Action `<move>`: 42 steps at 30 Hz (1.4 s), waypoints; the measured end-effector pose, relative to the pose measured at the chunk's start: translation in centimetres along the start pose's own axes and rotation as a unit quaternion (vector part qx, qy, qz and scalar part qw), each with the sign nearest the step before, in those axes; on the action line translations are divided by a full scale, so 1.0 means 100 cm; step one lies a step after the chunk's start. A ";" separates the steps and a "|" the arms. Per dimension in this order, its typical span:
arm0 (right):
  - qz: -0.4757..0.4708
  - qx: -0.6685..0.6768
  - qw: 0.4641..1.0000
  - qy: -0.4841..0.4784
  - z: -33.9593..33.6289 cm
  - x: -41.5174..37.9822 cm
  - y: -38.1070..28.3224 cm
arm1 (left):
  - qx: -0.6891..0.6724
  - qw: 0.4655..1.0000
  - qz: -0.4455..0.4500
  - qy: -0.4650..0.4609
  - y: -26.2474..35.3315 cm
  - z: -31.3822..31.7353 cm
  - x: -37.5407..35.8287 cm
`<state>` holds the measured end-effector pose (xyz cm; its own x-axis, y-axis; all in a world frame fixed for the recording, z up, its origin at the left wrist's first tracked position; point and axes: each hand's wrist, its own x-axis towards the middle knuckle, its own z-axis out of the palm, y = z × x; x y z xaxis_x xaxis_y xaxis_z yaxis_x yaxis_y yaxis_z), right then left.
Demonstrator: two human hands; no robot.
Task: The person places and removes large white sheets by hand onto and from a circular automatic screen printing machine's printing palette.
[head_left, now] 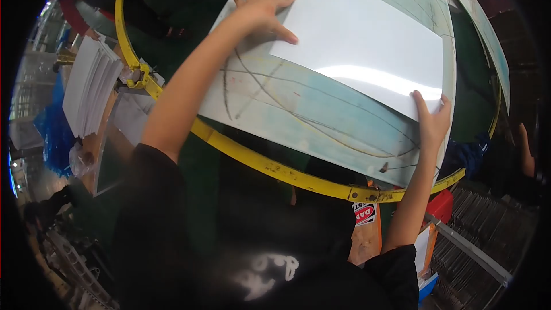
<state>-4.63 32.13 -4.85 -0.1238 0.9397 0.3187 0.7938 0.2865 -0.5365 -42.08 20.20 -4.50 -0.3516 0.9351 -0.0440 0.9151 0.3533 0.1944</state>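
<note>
A glossy white sheet [361, 28] lies on a pale blue-green board [321, 103] marked with dark curved lines. My left hand [263, 11] has its fingers spread at the sheet's left edge, the thumb touching its lower left corner. At the near right corner is my right hand [431, 117], its thumb and fingers apart; a fingertip rests on the sheet and another sits by its right edge. Neither hand wraps round the sheet.
A curved yellow rail [252, 158] runs round the board on my side. At the left, a stack of white sheets [89, 89] stands near another person's hand [92, 34]. A second board [485, 34] is at the far right, and a wire rack [476, 241] is lower right.
</note>
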 end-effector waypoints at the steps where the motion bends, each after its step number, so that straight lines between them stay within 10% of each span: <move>1: 0.015 0.072 0.997 -0.029 0.005 -0.005 -0.007 | 0.002 1.000 0.007 -0.020 -0.016 -0.008 0.004; 6: 0.096 0.381 0.903 -0.174 0.020 -0.048 -0.053 | -0.339 0.941 0.002 -0.024 -0.055 -0.054 -0.019; 10: 0.012 0.385 0.899 -0.208 0.083 -0.071 -0.087 | -0.180 0.934 -0.013 0.310 -0.014 -0.090 -0.112; 14: 0.104 0.451 0.782 -0.417 0.099 -0.056 -0.173 | -0.149 0.892 0.007 0.426 0.028 -0.099 -0.201; 16: -0.039 0.404 0.805 -0.432 0.122 -0.060 -0.207 | -0.131 0.887 -0.027 0.443 0.031 -0.086 -0.233; 19: -0.252 0.339 0.847 -0.323 0.118 -0.075 -0.255 | -0.140 0.896 -0.062 0.417 0.036 -0.078 -0.275; 22: -0.384 0.348 0.780 -0.350 0.063 -0.102 -0.255 | -0.184 0.894 -0.068 0.403 0.040 -0.062 -0.305; 27: -0.423 0.175 0.754 -0.471 -0.025 -0.171 -0.141 | -0.263 0.946 -0.038 0.184 0.069 -0.034 -0.324; 32: -0.120 -0.007 0.886 -0.448 -0.117 -0.245 0.011 | -0.177 0.945 0.226 -0.159 0.082 0.023 -0.309; 34: -0.006 -0.053 0.943 -0.327 -0.160 -0.276 0.072 | -0.239 0.902 0.113 -0.342 0.102 0.035 -0.298; 36: 0.079 -0.148 0.983 -0.072 -0.197 -0.337 0.135 | -0.195 0.919 0.205 -0.274 0.130 0.031 -0.290; 38: 0.207 -0.295 0.929 -0.079 -0.247 -0.371 0.162 | -0.106 0.926 0.322 -0.168 0.156 0.033 -0.283; 42: 0.315 -0.171 0.928 -0.099 -0.284 -0.439 0.164 | -0.147 0.889 0.389 -0.193 0.185 0.019 -0.279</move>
<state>30.70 -9.76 -5.45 0.3479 0.9267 -0.1422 0.8847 -0.3747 -0.2774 -15.00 0.68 -1.57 0.5108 0.8530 -0.1069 0.7410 -0.3739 0.5577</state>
